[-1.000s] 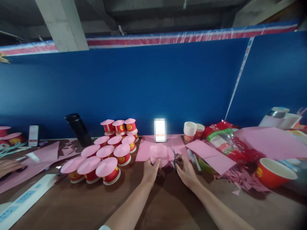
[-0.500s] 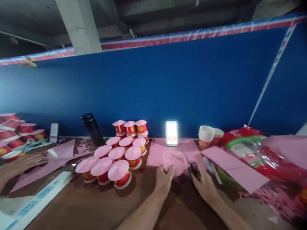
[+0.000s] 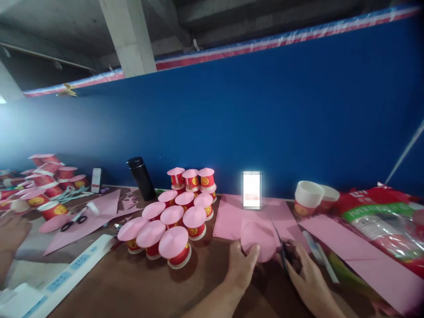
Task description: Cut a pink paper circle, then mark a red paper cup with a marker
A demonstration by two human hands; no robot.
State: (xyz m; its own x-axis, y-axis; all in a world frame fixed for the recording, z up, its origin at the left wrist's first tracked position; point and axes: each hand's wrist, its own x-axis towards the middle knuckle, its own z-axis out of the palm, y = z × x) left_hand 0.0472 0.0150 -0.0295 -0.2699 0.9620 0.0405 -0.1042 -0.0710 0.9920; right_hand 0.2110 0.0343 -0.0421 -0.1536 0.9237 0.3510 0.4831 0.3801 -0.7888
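Between thumb and fingers, my left hand grips the near left edge of a pink paper circle. My right hand is closed round the dark handles of a pair of scissors, whose blades point away from me along the circle's right side. Under and behind the circle lie pink paper sheets. Left of my hands stand several red paper cups with pink cone tops, set upside down in rows, some stacked at the back.
A power strip, black bottle and second pair of scissors are to the left, near a co-worker's hand. White-and-red cups, a pink strip and a bag of paper cups occupy the right. A bright screen stands behind.
My view has swung left, so everything sits further right. The co-worker's hand has left the pink sheet, where scissors now show. My hands keep their hold on the circle and scissors.
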